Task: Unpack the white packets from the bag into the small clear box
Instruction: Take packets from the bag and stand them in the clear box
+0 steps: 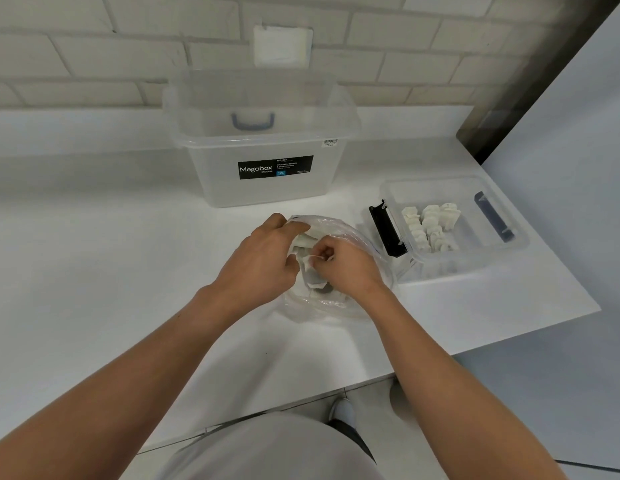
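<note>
Forearms (135, 368) reach to the bag (353, 233) mid-bench (94, 254). The left hand (263, 258) grips its mouth to keep it open; the right hand (343, 268) pinches a white packet (305, 262) inside, ready to lift out. Just right, the small clear box (509, 237) sits open in easy reach, already holding packets (431, 226). Megabox tub (267, 188) behind.

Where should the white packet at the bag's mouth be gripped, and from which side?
The white packet is flat: probably pinch its raised top edge from above through the bag's open mouth, as the right hand does, while the left hand grips the bag's rim.
</note>
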Action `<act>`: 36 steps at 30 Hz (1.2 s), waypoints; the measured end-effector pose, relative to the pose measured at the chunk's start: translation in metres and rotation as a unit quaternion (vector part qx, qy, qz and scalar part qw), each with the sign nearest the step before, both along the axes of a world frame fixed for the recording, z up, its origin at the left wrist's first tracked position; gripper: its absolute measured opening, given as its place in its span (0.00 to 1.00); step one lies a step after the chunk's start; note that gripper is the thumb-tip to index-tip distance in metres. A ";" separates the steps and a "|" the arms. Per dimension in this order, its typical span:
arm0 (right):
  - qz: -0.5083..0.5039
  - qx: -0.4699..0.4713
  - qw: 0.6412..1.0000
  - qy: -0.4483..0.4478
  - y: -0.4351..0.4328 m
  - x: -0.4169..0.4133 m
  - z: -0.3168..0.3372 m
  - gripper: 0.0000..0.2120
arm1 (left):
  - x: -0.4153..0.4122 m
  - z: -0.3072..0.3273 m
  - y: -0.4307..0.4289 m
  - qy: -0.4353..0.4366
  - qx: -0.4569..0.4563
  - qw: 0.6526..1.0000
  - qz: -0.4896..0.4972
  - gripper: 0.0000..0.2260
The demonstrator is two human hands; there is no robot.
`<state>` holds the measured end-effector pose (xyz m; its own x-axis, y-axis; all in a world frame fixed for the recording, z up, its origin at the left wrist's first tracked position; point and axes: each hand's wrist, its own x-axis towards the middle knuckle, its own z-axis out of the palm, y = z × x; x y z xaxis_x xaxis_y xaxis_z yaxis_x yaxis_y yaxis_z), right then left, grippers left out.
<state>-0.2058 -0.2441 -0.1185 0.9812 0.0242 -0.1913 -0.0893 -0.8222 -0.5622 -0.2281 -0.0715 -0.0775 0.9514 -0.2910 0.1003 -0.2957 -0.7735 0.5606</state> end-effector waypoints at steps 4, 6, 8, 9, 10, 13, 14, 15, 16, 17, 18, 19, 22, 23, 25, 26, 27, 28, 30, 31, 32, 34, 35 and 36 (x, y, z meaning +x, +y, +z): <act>-0.035 0.155 0.987 -0.010 -0.010 -0.017 0.021 0.03 | 0.001 -0.003 0.001 0.010 -0.007 1.000 0.001 0.16; -0.028 0.191 0.981 -0.003 -0.013 -0.022 0.024 0.05 | 0.000 -0.004 0.001 0.024 -0.020 1.000 0.004 0.14; -0.017 0.201 0.979 -0.002 -0.015 -0.024 0.024 0.07 | 0.000 -0.004 -0.002 0.027 -0.024 0.999 0.007 0.12; -0.012 0.200 0.980 -0.004 -0.016 -0.024 0.025 0.07 | -0.001 -0.004 -0.003 0.027 -0.024 0.999 0.008 0.11; -0.006 0.196 0.980 -0.008 -0.016 -0.025 0.026 0.07 | -0.001 -0.003 -0.003 0.025 -0.024 0.999 0.008 0.09; 0.006 0.194 0.981 -0.016 -0.017 -0.027 0.031 0.08 | -0.002 -0.002 -0.003 0.016 -0.020 1.000 0.003 0.04; 0.006 0.197 0.980 -0.018 -0.018 -0.027 0.031 0.07 | -0.001 -0.003 -0.003 0.012 -0.019 1.000 0.002 0.04; 0.006 0.198 0.980 -0.019 -0.018 -0.027 0.032 0.07 | -0.001 -0.004 -0.003 0.009 -0.019 1.000 0.004 0.04; 0.007 0.196 0.980 -0.020 -0.019 -0.027 0.032 0.07 | -0.001 -0.004 -0.003 0.010 -0.023 1.000 0.008 0.04; 0.007 0.193 0.981 -0.022 -0.019 -0.026 0.031 0.08 | -0.001 -0.005 -0.003 0.014 -0.032 0.999 0.014 0.04; 0.006 0.193 0.981 -0.022 -0.020 -0.027 0.031 0.09 | -0.001 -0.004 -0.003 0.023 -0.041 0.999 0.019 0.05; 0.001 0.199 0.980 -0.018 -0.020 -0.027 0.031 0.10 | -0.002 -0.005 -0.004 0.035 -0.042 0.998 0.019 0.07; -0.018 0.234 0.972 0.003 -0.019 -0.030 0.035 0.16 | -0.004 -0.008 -0.002 0.075 0.011 0.997 -0.003 0.15; -0.026 0.248 0.968 0.009 -0.019 -0.030 0.036 0.17 | -0.004 -0.010 -0.001 0.085 0.023 0.996 -0.009 0.15; -0.041 0.273 0.961 0.026 -0.019 -0.031 0.037 0.19 | -0.004 -0.011 -0.001 0.089 0.023 0.996 -0.005 0.11; -0.041 0.273 0.961 0.032 -0.019 -0.031 0.037 0.19 | -0.004 -0.011 -0.001 0.084 0.019 0.996 0.000 0.08; -0.030 0.250 0.968 0.025 -0.020 -0.031 0.035 0.20 | -0.004 -0.011 -0.001 0.079 0.020 0.997 0.005 0.06; -0.009 0.205 0.979 0.004 -0.020 -0.032 0.033 0.20 | -0.004 -0.010 -0.002 0.076 0.026 0.997 0.008 0.05; 0.045 0.110 0.992 -0.048 -0.019 -0.033 0.030 0.18 | -0.004 -0.008 -0.002 0.075 0.047 0.996 0.007 0.03; 0.066 0.075 0.993 -0.069 -0.019 -0.033 0.029 0.15 | -0.004 -0.008 -0.002 0.072 0.054 0.996 0.004 0.03; 0.079 0.044 0.993 -0.081 -0.019 -0.032 0.028 0.12 | -0.005 -0.007 -0.002 0.068 0.056 0.996 0.002 0.03; 0.077 0.002 0.994 -0.078 -0.020 -0.031 0.028 0.09 | -0.004 -0.006 -0.003 0.060 0.046 0.997 0.005 0.03; 0.064 0.007 0.996 -0.067 -0.021 -0.030 0.028 0.08 | -0.004 -0.006 -0.004 0.056 0.039 0.998 0.007 0.04; 0.047 0.029 0.997 -0.052 -0.023 -0.028 0.027 0.07 | -0.003 -0.006 -0.004 0.054 0.031 0.998 0.009 0.05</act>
